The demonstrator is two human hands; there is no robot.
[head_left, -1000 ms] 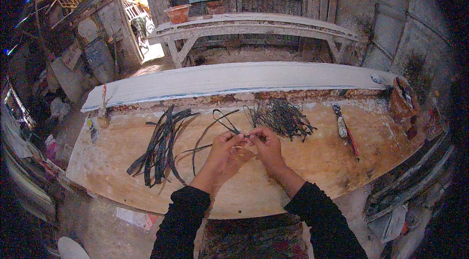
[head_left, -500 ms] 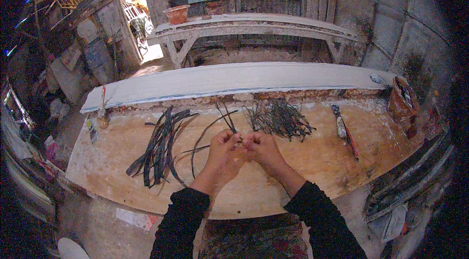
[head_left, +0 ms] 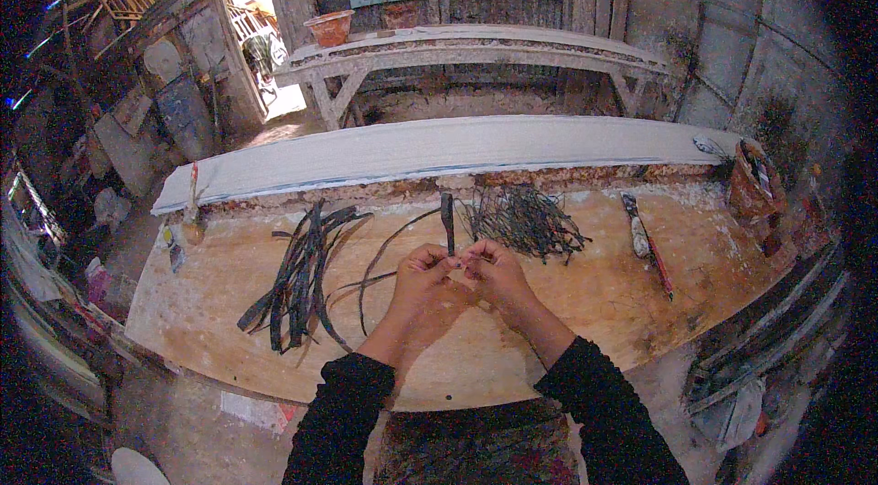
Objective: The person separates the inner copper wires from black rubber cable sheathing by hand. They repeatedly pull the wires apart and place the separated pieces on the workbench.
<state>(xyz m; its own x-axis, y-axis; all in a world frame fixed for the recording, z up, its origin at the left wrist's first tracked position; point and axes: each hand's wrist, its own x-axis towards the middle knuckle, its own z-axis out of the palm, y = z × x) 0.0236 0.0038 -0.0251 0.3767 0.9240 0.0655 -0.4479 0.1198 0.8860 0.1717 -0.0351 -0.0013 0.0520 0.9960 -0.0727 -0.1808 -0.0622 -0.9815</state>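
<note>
A flat black strip (head_left: 448,224) rises from between my fingertips, its lower end hidden by them. My left hand (head_left: 422,288) is closed in a pinch on this strip. Right beside it, my right hand (head_left: 498,279) is also closed, thumb and fingertips pinching at the strip's lower end. To the left lies a pile of wider black strips (head_left: 302,284), and one thin strip (head_left: 384,252) curves across the board towards my left hand. Just beyond my right hand sits a tangled heap of thin, knotted-looking black strips (head_left: 530,224).
The wooden board (head_left: 229,329) has a long white raised ledge (head_left: 457,142) along its back. A brush (head_left: 638,233) and a red pencil-like stick (head_left: 658,270) lie on the right. A clay-coloured pot (head_left: 754,183) with tools stands at the far right, a small scraper (head_left: 174,250) at the left.
The strip in my fingers has turned: two thin crossed ends showed above my hands before, and now one broad, upright piece does. My right hand has shifted slightly right.
</note>
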